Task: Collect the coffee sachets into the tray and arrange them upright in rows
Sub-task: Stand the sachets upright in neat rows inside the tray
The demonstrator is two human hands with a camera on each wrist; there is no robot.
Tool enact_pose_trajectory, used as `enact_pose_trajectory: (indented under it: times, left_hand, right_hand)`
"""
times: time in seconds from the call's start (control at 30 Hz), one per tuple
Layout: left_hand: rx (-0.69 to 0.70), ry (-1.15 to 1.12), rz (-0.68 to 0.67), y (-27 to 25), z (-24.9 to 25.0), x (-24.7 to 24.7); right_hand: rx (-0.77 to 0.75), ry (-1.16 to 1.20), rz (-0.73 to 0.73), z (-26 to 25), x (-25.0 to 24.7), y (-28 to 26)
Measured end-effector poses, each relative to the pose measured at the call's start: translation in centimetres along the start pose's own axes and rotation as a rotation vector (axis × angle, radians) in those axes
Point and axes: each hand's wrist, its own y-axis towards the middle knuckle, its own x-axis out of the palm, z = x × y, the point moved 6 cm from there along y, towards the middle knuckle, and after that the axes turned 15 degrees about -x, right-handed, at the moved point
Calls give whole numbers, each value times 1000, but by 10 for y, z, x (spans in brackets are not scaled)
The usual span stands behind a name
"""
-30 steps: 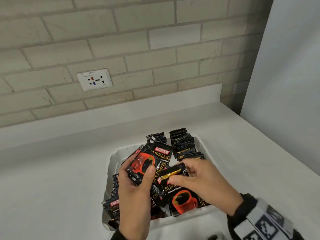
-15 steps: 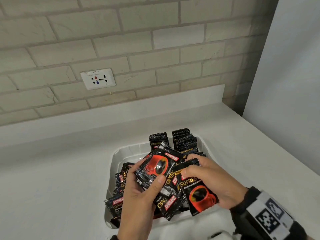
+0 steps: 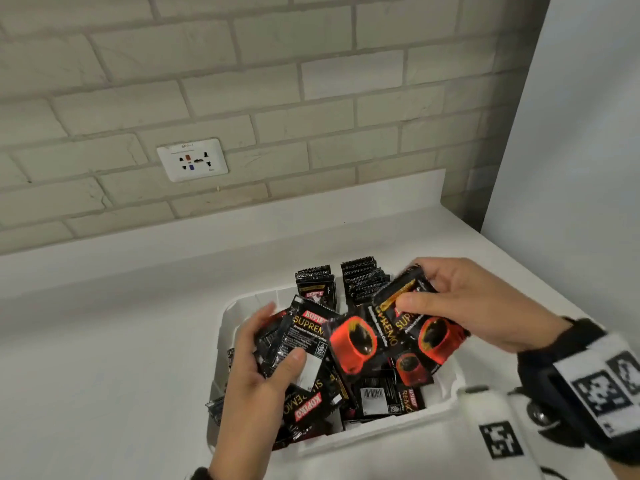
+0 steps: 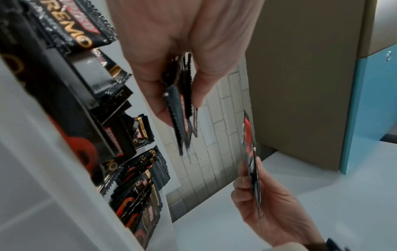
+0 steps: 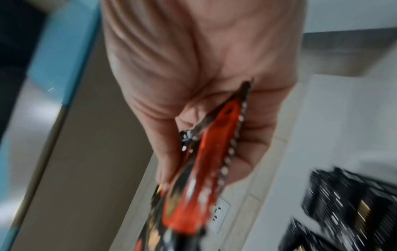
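From the head view, my left hand [image 3: 263,368] clamps a fanned bunch of Kopiko sachets [image 3: 304,337] over the white tray [image 3: 228,327]; my right hand [image 3: 460,306] pinches one sachet [image 3: 412,317] near the upright rows [image 3: 360,282] at the tray's far end; loose ones fill the rest; left wrist view: edges splay, so I should square them first; right wrist view: blurred, thumb and fingers grip the sachet's edge.
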Motion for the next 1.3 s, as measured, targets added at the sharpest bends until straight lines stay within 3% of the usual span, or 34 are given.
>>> enact_pose_trajectory:
  times: [0.2,0.4,0.5,0.57,0.6,0.7,0.77,0.87,1.03,1.23,1.3]
  left_hand:
    - [-167,182,-202,-1,-4,22]
    - [-391,-40,-190,-3,-13,16]
    - [-314,68,-257,-7,-9,24]
    - [-256,100,-231,-10,-6,26]
    - [-239,90,-205,-10,-4,26]
    - [-227,65,-118,-8,-4,24]
    - [-219,33,-45,-6,-5,21]
    - [-181,-6,10,-7,-2,23]
    - [-80,80,-40,-13,5,41]
    - [-76,82,-159,-19,6,44]
    - [-56,103,-125,-18,5,40]
  right_hand:
    - [-80,-481,-366,-28,30,25]
    - [-77,-580,-405,-27,39,41]
    - [-62,-556,-441,-20,47,41]
    - [-77,-473,-384,-17,48,43]
    - [-90,-395,-286,-18,44,44]
    - [-186,-140,223,-21,16,43]
    - [-205,18,401,-14,5,37]
    - [-116,190,337,6,25,24]
    - [-61,-113,344,40,55,16]
    - [-137,-400,370,38,55,14]
    - [-159,-434,347,39,57,14]
